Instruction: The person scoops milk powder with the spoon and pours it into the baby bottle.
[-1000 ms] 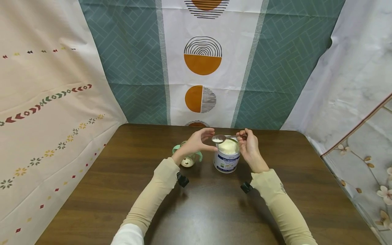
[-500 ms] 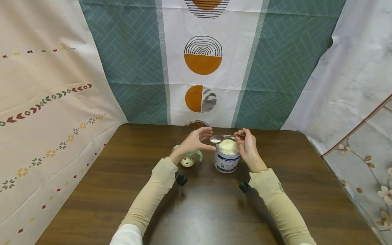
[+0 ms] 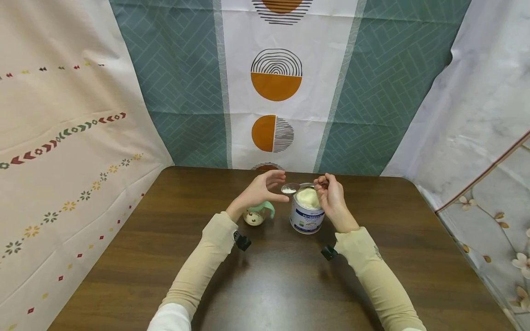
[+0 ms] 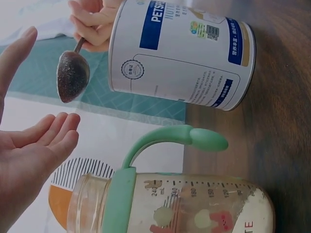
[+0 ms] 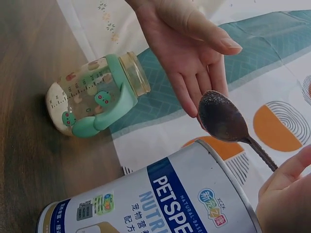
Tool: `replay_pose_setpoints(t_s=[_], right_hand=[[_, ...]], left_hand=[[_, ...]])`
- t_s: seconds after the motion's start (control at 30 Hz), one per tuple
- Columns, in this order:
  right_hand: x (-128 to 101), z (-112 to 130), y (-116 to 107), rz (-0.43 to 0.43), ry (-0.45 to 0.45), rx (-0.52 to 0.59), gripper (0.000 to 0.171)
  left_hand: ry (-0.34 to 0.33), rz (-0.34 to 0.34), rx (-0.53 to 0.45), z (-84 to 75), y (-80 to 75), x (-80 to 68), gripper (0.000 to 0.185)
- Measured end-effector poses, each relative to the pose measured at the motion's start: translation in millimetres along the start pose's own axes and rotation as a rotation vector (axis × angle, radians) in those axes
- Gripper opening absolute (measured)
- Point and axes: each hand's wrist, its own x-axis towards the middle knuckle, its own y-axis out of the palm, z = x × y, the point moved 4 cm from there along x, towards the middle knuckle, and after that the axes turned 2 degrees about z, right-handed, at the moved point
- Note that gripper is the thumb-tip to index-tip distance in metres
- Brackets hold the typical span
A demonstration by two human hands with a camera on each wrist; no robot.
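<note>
My right hand (image 3: 332, 196) pinches the handle of a metal spoon (image 5: 222, 116) above the tin. White powder lies in the spoon's bowl in the head view. The tin (image 4: 180, 58), white with blue label bands, stands upright with pale powder (image 3: 308, 198) at its mouth. My left hand (image 3: 257, 192) has its fingers spread and thumb apart, close to the spoon's bowl and holding nothing. Below it stands an uncapped feeding bottle (image 5: 97, 92) with green handles and some powder at its base. In the head view the left hand hides the bottle's top.
A dark wooden table (image 3: 273, 285) carries the bottle and the tin side by side. Behind it hangs a patterned green and white cloth (image 3: 186, 92). Pale cloths (image 3: 74, 138) hang at the left and right.
The right hand and spoon have drifted slightly left, toward the bottle's side. My left hand has also shifted a little left. The tin and bottle stay in place.
</note>
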Motion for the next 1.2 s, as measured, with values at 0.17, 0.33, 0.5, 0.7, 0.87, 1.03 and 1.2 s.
replay_pose_setpoints(t_s=[0.17,0.33,0.5,0.7,0.87,1.03,1.2], right_hand=[[0,-2,3,-0.005,-0.008,-0.016,0.046],[0,-4,6,-0.009,-0.015,-0.023,0.046],[-1,-7,9,0.000,-0.027,-0.040,0.045],[-1,-12,13,0.013,-0.043,-0.050,0.046],[0,-16,16,0.016,-0.042,-0.054,0.044],[0,-20,19,0.033,-0.040,-0.059,0.044],[0,-24,21,0.045,-0.049,-0.074,0.043]], left_hand=[[0.002,-0.006,0.010,0.6,-3.4,-1.9,0.073],[0.004,-0.002,0.020,0.7,-6.2,-3.5,0.073],[0.009,0.000,0.020,2.4,-8.9,-4.3,0.073],[0.024,-0.013,0.035,4.3,-13.7,-6.4,0.072],[0.032,-0.032,0.060,5.9,-18.2,-8.3,0.070],[0.034,-0.041,0.068,7.8,-21.9,-11.1,0.068],[0.021,-0.051,0.085,11.1,-24.7,-13.9,0.063]])
